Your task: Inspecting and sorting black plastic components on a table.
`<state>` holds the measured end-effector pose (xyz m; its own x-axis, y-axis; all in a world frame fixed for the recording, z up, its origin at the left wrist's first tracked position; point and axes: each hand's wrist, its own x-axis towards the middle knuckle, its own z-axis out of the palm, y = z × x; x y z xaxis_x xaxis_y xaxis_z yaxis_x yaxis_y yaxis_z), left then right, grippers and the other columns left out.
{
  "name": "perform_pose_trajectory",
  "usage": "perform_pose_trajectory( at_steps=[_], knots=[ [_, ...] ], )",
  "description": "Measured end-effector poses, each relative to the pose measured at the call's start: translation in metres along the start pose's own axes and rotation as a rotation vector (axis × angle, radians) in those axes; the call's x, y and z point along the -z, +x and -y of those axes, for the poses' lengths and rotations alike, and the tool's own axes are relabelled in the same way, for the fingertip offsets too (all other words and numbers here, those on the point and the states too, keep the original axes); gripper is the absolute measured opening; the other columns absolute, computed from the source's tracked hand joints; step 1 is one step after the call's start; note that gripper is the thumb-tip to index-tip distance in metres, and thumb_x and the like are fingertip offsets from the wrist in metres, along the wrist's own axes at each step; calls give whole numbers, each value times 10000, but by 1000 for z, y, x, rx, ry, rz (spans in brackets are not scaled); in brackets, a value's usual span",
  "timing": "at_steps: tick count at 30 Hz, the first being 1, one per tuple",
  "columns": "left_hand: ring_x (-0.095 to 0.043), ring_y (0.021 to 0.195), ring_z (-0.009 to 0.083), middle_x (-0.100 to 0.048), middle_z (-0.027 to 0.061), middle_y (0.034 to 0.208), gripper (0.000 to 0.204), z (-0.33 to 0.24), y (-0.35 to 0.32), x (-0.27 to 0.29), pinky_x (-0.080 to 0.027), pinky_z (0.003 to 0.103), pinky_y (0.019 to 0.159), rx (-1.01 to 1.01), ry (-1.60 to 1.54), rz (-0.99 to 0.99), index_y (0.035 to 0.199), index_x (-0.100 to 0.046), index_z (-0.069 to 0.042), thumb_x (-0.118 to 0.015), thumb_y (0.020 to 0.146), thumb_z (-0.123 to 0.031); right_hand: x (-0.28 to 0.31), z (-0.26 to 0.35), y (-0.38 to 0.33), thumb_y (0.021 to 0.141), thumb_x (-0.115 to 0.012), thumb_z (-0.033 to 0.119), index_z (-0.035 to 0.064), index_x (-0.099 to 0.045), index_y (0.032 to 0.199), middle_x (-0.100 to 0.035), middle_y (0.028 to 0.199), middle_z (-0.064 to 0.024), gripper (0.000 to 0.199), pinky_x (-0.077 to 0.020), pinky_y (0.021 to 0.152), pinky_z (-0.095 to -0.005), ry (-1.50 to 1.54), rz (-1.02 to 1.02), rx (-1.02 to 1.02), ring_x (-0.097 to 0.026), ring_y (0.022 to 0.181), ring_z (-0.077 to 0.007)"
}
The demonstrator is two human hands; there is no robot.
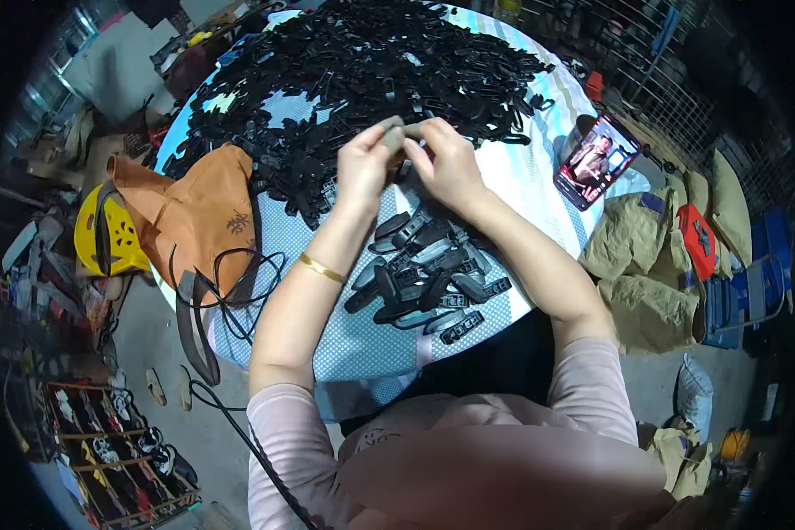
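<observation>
Both hands meet above the counter (539, 190), a round one under a pale patterned cloth. The left hand (362, 168) and the right hand (446, 163) together pinch one small grey-brown piece (395, 134), held up between their fingertips just in front of the big heap of black plastic parts (371, 71). Each grip is clenched on that piece: the left hand takes its left end, the right hand its right end (the exact shape of the piece is too small to tell). A gold bangle (321, 268) sits on the left wrist.

Taking the big heap as the landmark: it covers the far half of the counter, and the held piece hangs at its near edge, roughly at the middle. Nearer the person than the heap, directly under the forearms, lies a smaller cluster of black and grey parts (428, 274), laid loosely side by side and apart from the heap. To the left of the heap, an orange-brown bag (199, 212) rests on the counter's edge with dark straps trailing off it, and beyond the bag a yellow helmet (106, 234) sits lower down. To the right of the heap, a phone (596, 161) with a lit screen lies tilted at the counter's rim. Further right of it, tan sacks (640, 265) are piled on the floor.
</observation>
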<state>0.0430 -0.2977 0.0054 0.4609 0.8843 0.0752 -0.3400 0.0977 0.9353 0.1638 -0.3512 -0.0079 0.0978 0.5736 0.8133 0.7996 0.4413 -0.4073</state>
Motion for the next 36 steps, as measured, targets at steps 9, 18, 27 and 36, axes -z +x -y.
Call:
perform_pose_trajectory(
  at_steps=[9, 18, 27, 36],
  knots=[
    [-580, 927, 155, -620, 101, 1018, 246, -22, 3, 13, -455, 258, 827, -124, 212, 340, 1086, -574, 36, -536, 865, -64, 14, -3, 1, 821, -634, 216, 4, -601, 844, -585, 669, -6, 215, -426, 510, -226, 524, 372, -462, -530, 579, -69],
    [-591, 864, 126, -642, 79, 953, 249, -24, -3, 9, -459, 237, 788, -84, 325, 233, 1072, -600, 19, -560, 836, -49, 20, -20, 9, 760, -668, 153, -15, -611, 903, -635, 763, -85, 228, -450, 571, -269, 325, 592, -276, -581, 674, -125],
    [-592, 736, 155, -641, 93, 828, 276, -33, -47, 20, -472, 281, 670, -242, 999, 803, 987, -635, -16, -651, 757, -165, 6, -36, -2, 690, -529, 4, 87, -657, 923, -600, 925, -85, 279, -471, 751, -368, -51, 427, 87, -572, 879, -273],
    [-596, 803, 277, -603, 139, 825, 215, 3, -7, 41, -482, 359, 703, -508, 1365, 153, 884, -659, -31, -642, 728, -178, 3, -29, -5, 665, -659, 119, 30, -625, 798, -569, 838, -96, 164, -462, 739, -372, -368, 605, 139, -547, 852, -276]
  ],
)
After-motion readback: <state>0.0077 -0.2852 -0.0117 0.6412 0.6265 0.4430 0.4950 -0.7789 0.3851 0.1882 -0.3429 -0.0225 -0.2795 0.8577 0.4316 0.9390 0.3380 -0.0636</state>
